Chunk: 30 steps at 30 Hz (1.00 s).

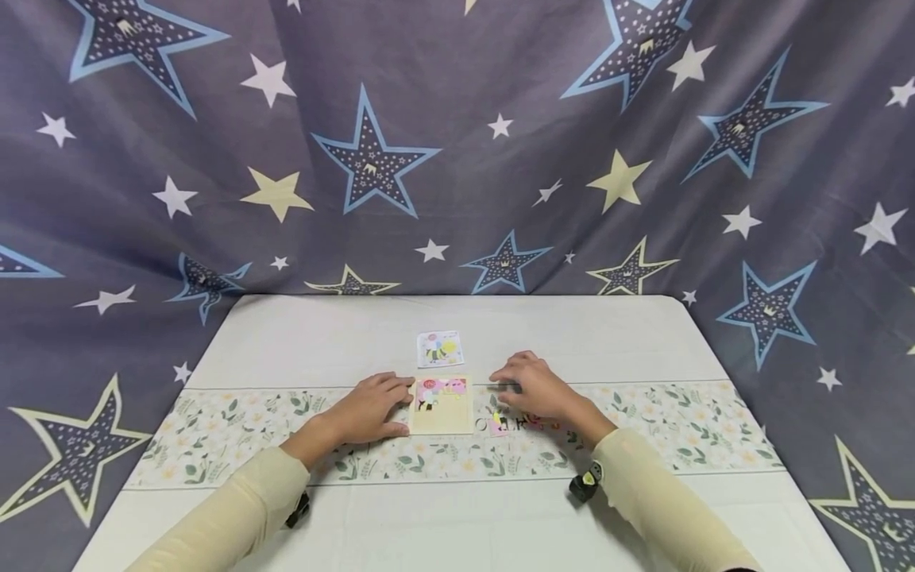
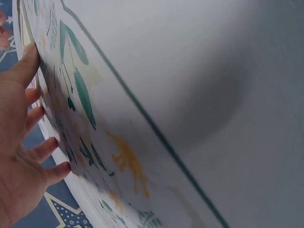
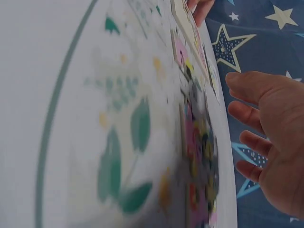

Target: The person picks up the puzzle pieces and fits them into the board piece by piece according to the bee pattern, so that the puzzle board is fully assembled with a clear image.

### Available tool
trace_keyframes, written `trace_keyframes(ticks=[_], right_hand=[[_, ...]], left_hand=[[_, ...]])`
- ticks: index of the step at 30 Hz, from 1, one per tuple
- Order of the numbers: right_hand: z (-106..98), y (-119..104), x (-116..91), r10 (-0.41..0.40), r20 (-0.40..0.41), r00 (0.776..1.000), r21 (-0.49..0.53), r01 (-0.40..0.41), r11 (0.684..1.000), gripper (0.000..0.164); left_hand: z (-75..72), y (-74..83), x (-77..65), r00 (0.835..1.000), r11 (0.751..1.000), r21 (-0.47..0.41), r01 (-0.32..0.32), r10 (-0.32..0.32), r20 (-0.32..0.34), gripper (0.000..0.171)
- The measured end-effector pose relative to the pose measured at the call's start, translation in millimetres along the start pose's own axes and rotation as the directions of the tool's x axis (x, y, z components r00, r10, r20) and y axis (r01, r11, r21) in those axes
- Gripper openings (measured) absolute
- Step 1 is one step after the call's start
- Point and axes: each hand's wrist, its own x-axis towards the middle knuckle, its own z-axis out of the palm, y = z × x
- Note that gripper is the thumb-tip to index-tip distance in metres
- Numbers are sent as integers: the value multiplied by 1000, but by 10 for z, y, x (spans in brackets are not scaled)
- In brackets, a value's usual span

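puzzle board: wood-like, smooth, matt | loose pieces right of board: wood-like, printed | card beyond board: paper-like, matt | table cover beneath board: smooth, cloth or plastic unclear | curtain behind board: matt cloth, softly creased

Soft, even light whitens my table; stars look stretched towards the corners. From my left wrist, a broad, soft-edged shadow greys the table. From my right, the view is dim, and the nearest pieces are smeared with blur.
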Motion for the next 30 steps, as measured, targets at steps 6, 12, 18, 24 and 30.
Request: trace_keyframes(ticks=[6, 12, 18, 24, 30], right_hand=[[-81, 124, -138, 28, -12, 1000, 6, -28, 1000, 34], [-137, 242, -225, 23, -17, 1000, -20, -23, 1000, 34], [-141, 305, -288, 21, 4, 1000, -8, -21, 1000, 34], [-85, 330, -314, 12, 23, 1000, -43, -11, 999, 34], [-60, 319, -288, 16, 31, 999, -78, -13, 997, 33]], left_hand=[[-1, 6, 4, 1000, 1000, -2, 4, -4, 1, 55], [6, 0, 0, 1000, 1000, -7, 8, -8, 0, 55], [16, 1, 2, 1000, 1000, -20, 24, -24, 9, 56], [31, 5, 14, 1000, 1000, -17, 25, -24, 12, 56], [19, 2, 9, 1000, 1000, -18, 15, -14, 14, 55]])
